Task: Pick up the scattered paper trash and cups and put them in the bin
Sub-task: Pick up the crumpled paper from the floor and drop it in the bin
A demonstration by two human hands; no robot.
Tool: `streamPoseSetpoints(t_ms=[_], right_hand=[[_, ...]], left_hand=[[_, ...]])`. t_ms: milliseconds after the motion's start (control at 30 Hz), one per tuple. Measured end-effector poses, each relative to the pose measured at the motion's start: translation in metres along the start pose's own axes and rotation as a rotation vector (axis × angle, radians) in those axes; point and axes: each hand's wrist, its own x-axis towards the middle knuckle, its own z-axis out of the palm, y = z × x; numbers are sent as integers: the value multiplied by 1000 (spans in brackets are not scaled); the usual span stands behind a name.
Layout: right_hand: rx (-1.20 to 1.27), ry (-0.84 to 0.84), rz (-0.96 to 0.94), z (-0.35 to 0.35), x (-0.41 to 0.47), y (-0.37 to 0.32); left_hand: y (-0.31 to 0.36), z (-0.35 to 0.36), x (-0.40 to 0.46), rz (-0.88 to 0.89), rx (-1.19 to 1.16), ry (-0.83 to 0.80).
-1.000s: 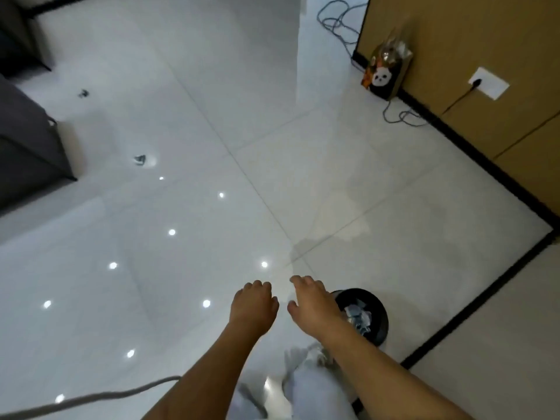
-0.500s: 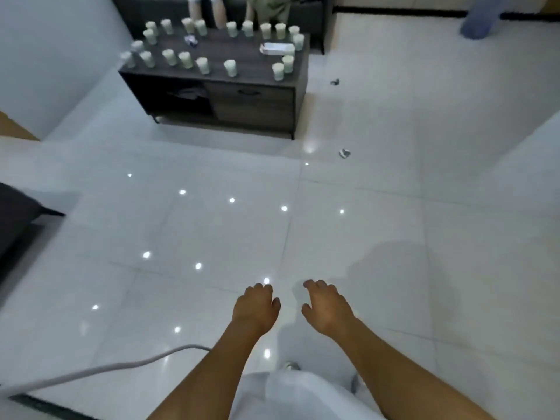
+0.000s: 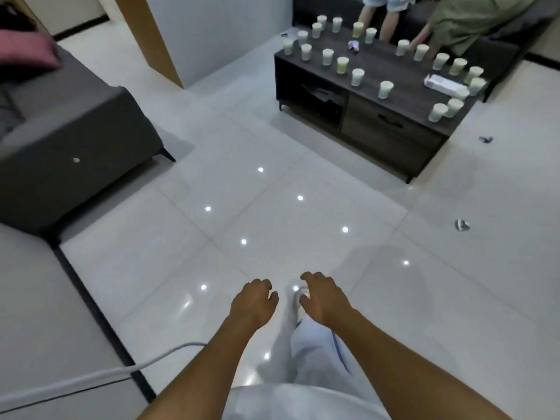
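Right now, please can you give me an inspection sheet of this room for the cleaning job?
Surface: glossy white tile floor, lamp reflections.
Job's things: many paper cups upright on the dark low table; crumpled paper and a dark scrap on the floor, right; bin not in view.
Clutter: white box on the table.
Grippers: left hand and right hand empty, fingers relaxed.
Cables: white cable, bottom left.
Surroundings: grey sofa; two people behind the table.

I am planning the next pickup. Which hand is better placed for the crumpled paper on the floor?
Probably the right hand: the crumpled paper lies on the floor to its right. The left hand would cross over. Both hold nothing.
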Motion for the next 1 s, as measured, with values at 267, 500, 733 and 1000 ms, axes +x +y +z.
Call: streamPoseSetpoints(t_ms=[267,500,733,1000], right_hand=[[-36,-17,-30,-109,166,-24],[-96,-59,-59,-187,293,-61],[-111,-98,-81,-231,436,-132],[-68,-69,-106,-306,601,-249]], left_hand=[[17,-103,155,-53,-51,27],[2,-193,263,-116,-106,67],[-47,-281,386,-127,-151,66],[-123,-419,535,-134,-97,98]])
